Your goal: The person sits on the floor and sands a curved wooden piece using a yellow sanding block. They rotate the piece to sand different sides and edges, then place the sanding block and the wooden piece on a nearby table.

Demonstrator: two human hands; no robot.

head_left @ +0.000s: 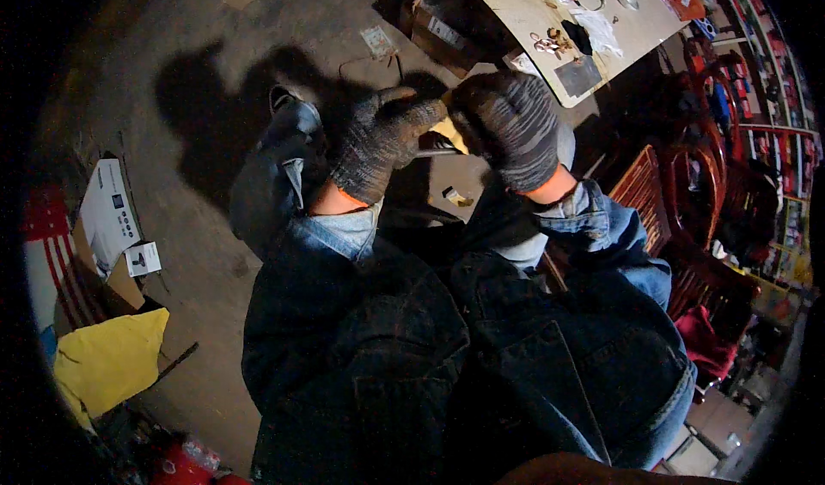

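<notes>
My left hand (387,138), in a grey-black knit glove with an orange cuff edge, reaches forward with its fingers bent towards the right hand. My right hand (510,130), gloved alike, is curled into a fist with its fingertips hidden. A thin yellow piece (456,136) shows between the hands and runs under the right one; its kind cannot be told. Below it lies a narrow metal edge (438,153). Whether the left fingers grip the yellow piece is hidden. A small pale scrap (456,195) rests on a tan surface (445,174) between my knees.
A pale table (622,53) at upper right bears containers and small metal parts. Cardboard boxes (445,37) stand beneath it. Dark red wooden chairs (696,182) and stocked shelves (786,130) line the right. A printed box (111,211) and yellow sheet (113,362) lie left.
</notes>
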